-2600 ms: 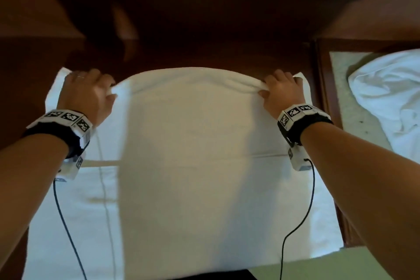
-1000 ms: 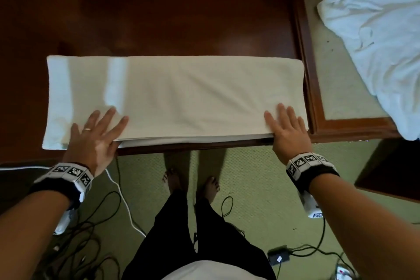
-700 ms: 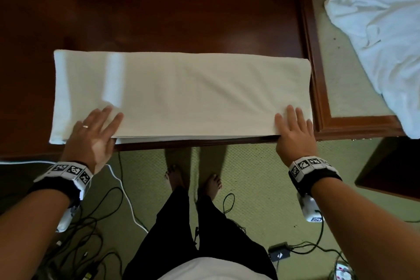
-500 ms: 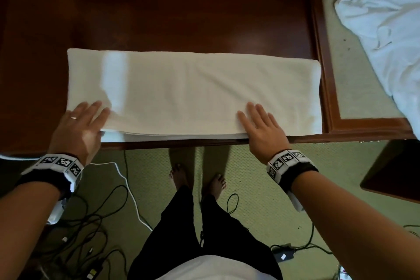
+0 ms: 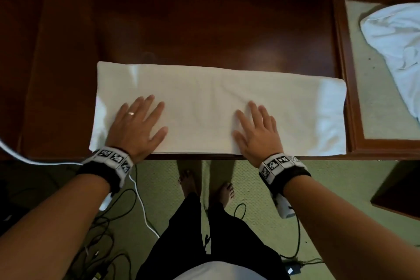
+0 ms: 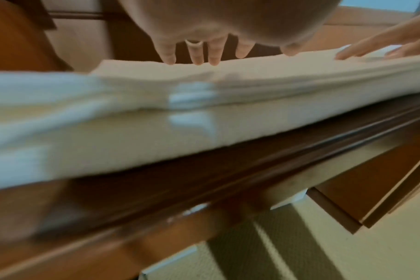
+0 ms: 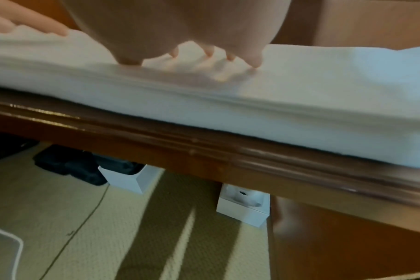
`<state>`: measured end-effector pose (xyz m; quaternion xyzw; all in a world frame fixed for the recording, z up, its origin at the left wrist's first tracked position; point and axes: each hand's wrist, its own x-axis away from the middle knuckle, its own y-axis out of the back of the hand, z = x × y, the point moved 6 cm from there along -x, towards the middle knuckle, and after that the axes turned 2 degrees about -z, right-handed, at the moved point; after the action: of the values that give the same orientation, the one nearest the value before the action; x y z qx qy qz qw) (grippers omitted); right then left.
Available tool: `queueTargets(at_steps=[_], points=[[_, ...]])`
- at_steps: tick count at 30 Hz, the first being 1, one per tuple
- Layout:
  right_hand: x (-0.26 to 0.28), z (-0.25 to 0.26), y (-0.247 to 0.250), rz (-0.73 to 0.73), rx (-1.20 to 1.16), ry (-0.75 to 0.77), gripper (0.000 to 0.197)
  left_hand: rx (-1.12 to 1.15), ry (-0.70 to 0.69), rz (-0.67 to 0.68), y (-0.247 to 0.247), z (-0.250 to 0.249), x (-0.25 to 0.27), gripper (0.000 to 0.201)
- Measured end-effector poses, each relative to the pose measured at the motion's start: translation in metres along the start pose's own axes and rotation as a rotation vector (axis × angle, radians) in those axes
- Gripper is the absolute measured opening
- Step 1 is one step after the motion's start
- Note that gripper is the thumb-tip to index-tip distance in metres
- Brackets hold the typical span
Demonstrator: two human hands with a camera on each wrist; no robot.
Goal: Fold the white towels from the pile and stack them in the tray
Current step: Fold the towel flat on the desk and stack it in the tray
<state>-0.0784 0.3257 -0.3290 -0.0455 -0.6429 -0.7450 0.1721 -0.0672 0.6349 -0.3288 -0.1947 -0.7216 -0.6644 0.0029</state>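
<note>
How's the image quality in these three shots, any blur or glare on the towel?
Head view: sharp, dim room, with bright patches on the folded towel near its left end and right end. Left wrist view: heavily motion-blurred, a bluish glare patch on the towel's layered edge; left hand looms large and distorted. Right wrist view: softly blurred, bluish tint at right.

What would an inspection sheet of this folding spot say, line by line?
Surface: dark wooden desk, glossy.
Job's things: folded white towel, a long strip along the near edge; unfolded towel pile in the wooden tray to the right.
Clutter: white boxes on the floor under the desk.
Hands: left hand and right hand flat on the towel, fingers spread.
Cables: white cable and black leads on the carpet.
Surroundings: green carpet, person's bare feet.
</note>
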Motion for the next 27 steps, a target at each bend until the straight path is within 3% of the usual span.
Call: queueTargets(at_steps=[3, 7, 9, 11, 13, 15, 17, 21, 25, 27], points=[[-0.005, 0.001, -0.016, 0.172, 0.074, -0.057, 0.080, -0.075, 0.039, 0.098, -0.017, 0.021, -0.017, 0.079], [-0.003, -0.004, -0.015, 0.251, 0.111, -0.061, 0.094, -0.104, 0.247, 0.170, -0.015, 0.093, -0.006, 0.087], [-0.010, 0.002, -0.008, 0.226, 0.110, -0.071, 0.095, -0.127, 0.271, 0.147, -0.004, 0.096, -0.007, 0.090], [-0.020, 0.015, 0.002, 0.133, 0.075, -0.057, 0.088, -0.076, 0.243, 0.063, 0.009, 0.070, -0.017, 0.088], [-0.032, 0.032, 0.006, 0.048, 0.054, 0.005, 0.079, 0.002, 0.130, 0.044, 0.008, 0.021, -0.027, 0.088], [-0.041, 0.043, 0.002, 0.028, 0.061, 0.065, 0.074, 0.032, 0.031, 0.052, -0.006, -0.034, -0.033, 0.083], [-0.043, 0.036, -0.006, 0.047, 0.085, 0.097, 0.075, 0.040, 0.046, 0.066, -0.022, -0.064, -0.037, 0.079], [-0.035, -0.051, -0.007, 0.040, 0.137, 0.083, 0.075, -0.007, 0.095, 0.032, -0.036, -0.063, -0.039, 0.081], [-0.020, -0.191, 0.015, 0.021, 0.092, -0.237, 0.072, -0.006, 0.083, 0.013, -0.036, -0.065, -0.043, 0.085], [-0.017, -0.218, 0.026, 0.004, 0.091, -0.317, 0.073, 0.000, 0.113, 0.026, -0.032, -0.068, -0.045, 0.086]])
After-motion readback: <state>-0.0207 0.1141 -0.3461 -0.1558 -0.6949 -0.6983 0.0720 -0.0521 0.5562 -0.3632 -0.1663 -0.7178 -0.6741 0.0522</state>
